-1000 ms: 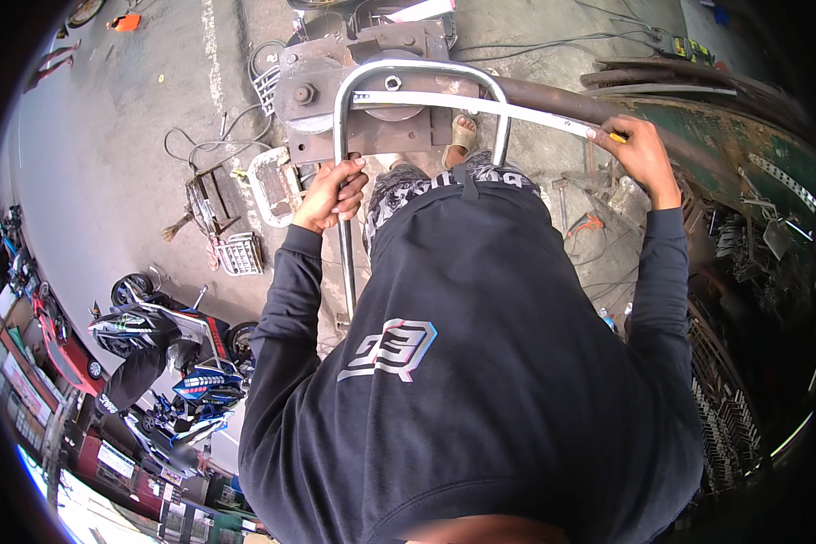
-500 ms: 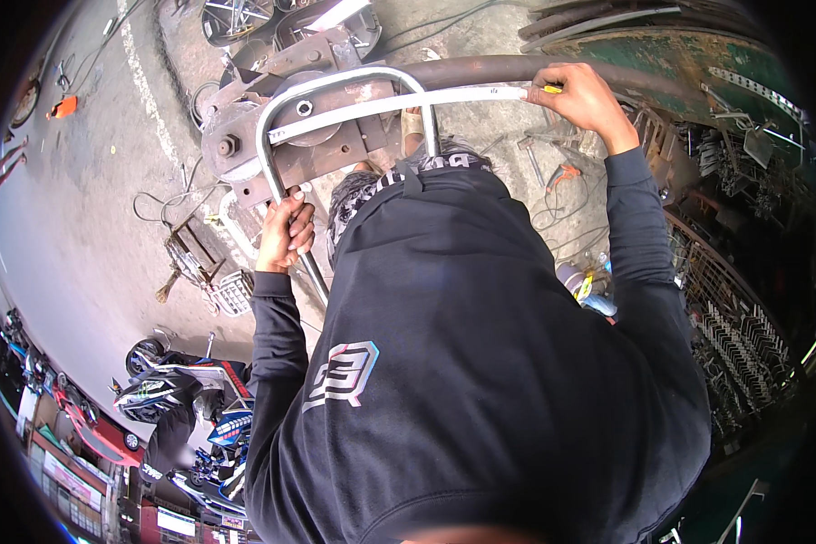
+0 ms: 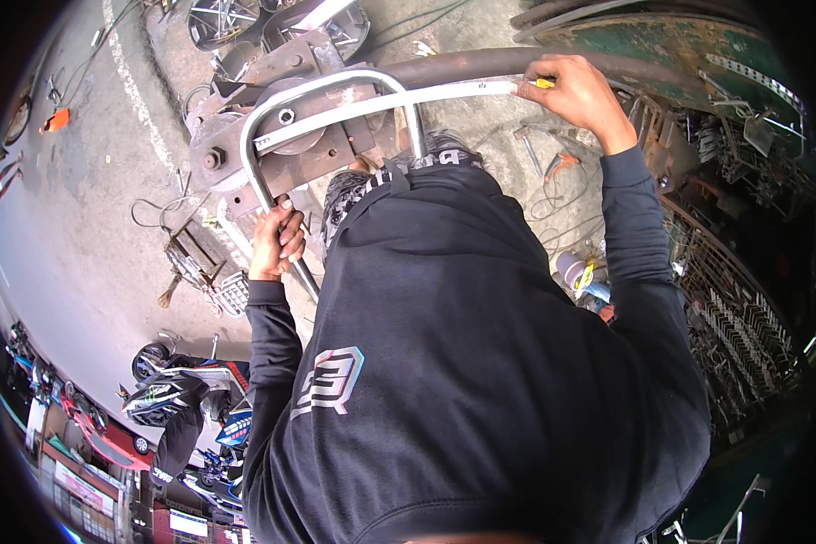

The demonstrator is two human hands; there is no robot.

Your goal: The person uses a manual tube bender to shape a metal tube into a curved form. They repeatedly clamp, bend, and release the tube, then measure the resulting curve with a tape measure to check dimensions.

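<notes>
My left hand (image 3: 278,240) is closed around one leg of a shiny U-bent metal tube (image 3: 335,83). The tube's bend lies over a rusty steel bending fixture (image 3: 337,163) with round dies and bolts. In my right hand (image 3: 578,95), thumb and fingers pinch the right end of a long silvery strip (image 3: 381,105) with small dark marks. The strip crosses over the bent tube and its left end lies by the tube's left leg. A small yellow piece (image 3: 544,83) shows at my right fingers; its kind is unclear.
A thick rusty pipe (image 3: 467,65) runs right from the fixture. An orange-handled tool (image 3: 565,161) and cables lie on the concrete. Dark trays of metal parts (image 3: 340,32) stand behind. Metal racks (image 3: 743,349) line the right, and parked motorcycles (image 3: 177,390) stand at lower left.
The view has shifted slightly, so the tube, fixture and both hands appear a little further left. Both hands keep their hold, and the strip still lies across the tube.
</notes>
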